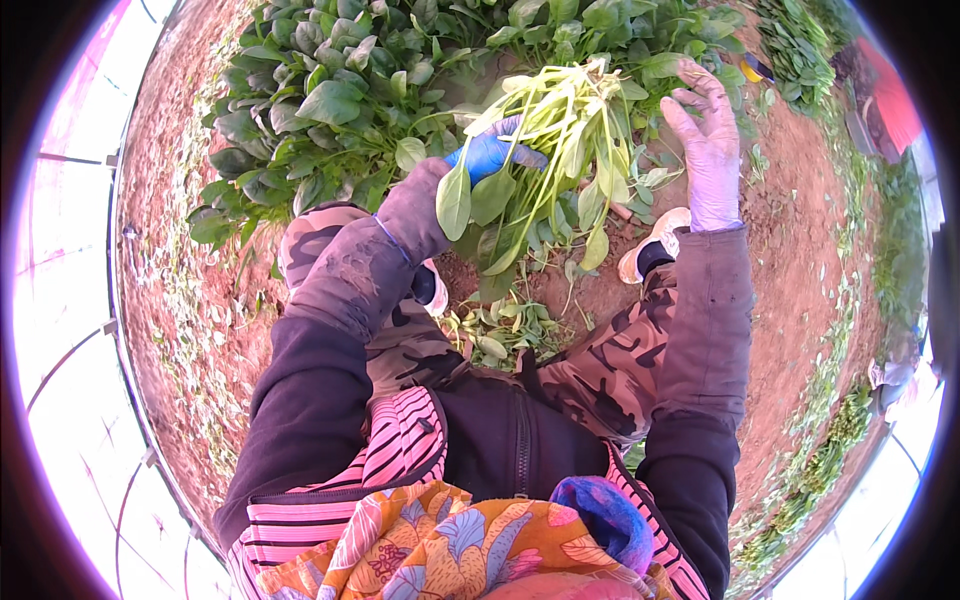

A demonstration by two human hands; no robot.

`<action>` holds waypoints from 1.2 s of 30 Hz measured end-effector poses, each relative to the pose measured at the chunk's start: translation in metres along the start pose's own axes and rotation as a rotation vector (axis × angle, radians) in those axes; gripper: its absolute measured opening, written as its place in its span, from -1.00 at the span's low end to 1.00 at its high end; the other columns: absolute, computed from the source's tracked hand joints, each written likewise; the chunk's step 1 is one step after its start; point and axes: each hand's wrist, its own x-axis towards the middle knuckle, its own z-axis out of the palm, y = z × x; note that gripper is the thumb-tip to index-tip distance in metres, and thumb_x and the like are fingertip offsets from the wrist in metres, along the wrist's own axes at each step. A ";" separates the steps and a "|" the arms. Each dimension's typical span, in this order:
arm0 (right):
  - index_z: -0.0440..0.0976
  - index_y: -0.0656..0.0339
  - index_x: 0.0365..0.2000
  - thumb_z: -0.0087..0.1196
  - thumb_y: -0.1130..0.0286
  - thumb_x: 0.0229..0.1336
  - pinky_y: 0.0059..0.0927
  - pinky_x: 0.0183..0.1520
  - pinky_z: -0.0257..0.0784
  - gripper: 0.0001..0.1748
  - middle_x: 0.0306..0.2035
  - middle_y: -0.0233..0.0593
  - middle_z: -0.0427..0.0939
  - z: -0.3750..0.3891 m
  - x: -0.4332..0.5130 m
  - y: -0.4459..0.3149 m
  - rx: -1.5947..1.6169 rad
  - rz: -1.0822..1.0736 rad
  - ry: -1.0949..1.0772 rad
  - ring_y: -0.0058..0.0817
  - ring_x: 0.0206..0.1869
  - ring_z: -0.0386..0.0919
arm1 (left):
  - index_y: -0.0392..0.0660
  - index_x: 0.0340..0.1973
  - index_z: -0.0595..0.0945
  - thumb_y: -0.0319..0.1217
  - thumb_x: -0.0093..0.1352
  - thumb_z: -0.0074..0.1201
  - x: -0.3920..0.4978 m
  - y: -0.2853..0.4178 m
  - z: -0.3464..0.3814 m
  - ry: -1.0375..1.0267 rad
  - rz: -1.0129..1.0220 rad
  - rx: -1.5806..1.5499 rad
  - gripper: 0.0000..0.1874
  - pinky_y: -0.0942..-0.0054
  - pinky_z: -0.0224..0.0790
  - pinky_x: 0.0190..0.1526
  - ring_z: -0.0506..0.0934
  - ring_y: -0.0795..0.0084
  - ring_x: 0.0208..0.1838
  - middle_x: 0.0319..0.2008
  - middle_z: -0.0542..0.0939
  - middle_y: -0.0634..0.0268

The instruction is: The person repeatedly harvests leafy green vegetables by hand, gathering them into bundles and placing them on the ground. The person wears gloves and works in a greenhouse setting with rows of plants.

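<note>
My left hand [491,154], in a blue glove, is closed around a bunch of uprooted spinach [574,124]. The pale stems and root ends point up and away from me, while the leaves hang down over the soil. My right hand [705,135], in a thin soiled pale glove, is raised to the right of the bunch with its fingers apart and nothing in it. Growing spinach plants [330,105] stand beyond and to the left of my left hand. Loose leaves [502,330] lie on the ground between my feet.
A yellow and dark tool [752,67] lies near cut spinach [799,52] at the upper right. Part of another person in red [889,97] shows at the right edge. A row of greens [817,465] lies lower right. Curved framing and pale sheeting border the left.
</note>
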 end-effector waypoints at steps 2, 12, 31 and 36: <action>0.39 0.09 0.11 0.34 0.46 -0.05 -0.50 0.06 0.32 -0.35 -0.04 -0.44 0.50 0.004 -0.005 0.000 -0.208 0.063 -0.244 -0.69 -0.22 0.42 | -0.15 0.28 0.33 -0.54 0.23 0.16 0.003 -0.001 -0.010 -0.109 0.010 -0.070 -0.32 0.37 0.41 0.14 0.55 0.37 0.08 0.09 0.54 0.22; 0.55 0.25 -0.15 0.26 0.40 0.09 -0.64 -0.25 0.41 -0.70 -0.31 -0.44 0.56 0.009 -0.008 0.005 -0.256 0.511 -0.425 -0.75 -0.37 0.43 | -0.18 0.26 0.36 -0.46 0.19 0.26 -0.002 0.008 0.003 -0.291 -0.029 -0.280 -0.28 0.34 0.36 0.19 0.54 0.31 0.12 0.08 0.56 0.15; 0.53 0.14 -0.02 0.38 0.33 -0.04 -0.49 -0.03 0.38 -0.49 -0.22 -0.38 0.50 -0.004 -0.011 0.002 -0.205 0.336 -0.201 -0.55 -0.24 0.51 | -0.17 0.22 0.40 -0.55 0.13 0.31 -0.004 -0.009 -0.009 -0.289 -0.134 -0.290 -0.28 0.35 0.37 0.16 0.53 0.40 0.09 0.05 0.56 0.23; 0.56 0.32 -0.14 0.34 0.39 -0.02 -0.53 -0.15 0.38 -0.60 -0.32 -0.36 0.49 0.003 -0.015 0.017 -0.525 0.064 -0.298 -0.56 -0.26 0.47 | -0.18 0.24 0.38 -0.58 0.12 0.27 -0.012 0.011 0.007 -0.258 -0.174 -0.311 -0.26 0.38 0.34 0.19 0.53 0.38 0.10 0.06 0.57 0.19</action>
